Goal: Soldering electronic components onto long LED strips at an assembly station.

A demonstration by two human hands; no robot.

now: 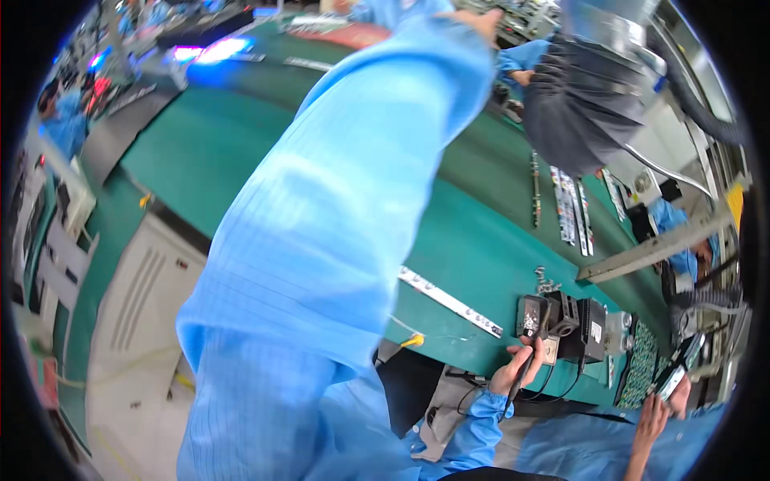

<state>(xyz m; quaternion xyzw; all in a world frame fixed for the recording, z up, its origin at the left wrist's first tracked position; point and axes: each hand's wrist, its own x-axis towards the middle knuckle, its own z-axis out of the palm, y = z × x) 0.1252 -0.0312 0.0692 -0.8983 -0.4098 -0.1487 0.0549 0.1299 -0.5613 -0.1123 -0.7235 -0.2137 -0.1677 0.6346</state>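
My left arm, in a light blue sleeve, stretches across the middle of the view to the far side of the bench. My left hand is at the top edge, small and partly cut off, so its fingers cannot be made out. Low on the right, my right hand is closed around a soldering iron with a black cable. The iron's front end is beside a small dark tip-cleaning box. A narrow white circuit board strip lies on the green mat, left of that box.
A black box and a green circuit panel stand farther right. Several strips lie beyond. A black cloth-covered duct hangs overhead, and a metal bar crosses the right. Another person's hands are at lower right.
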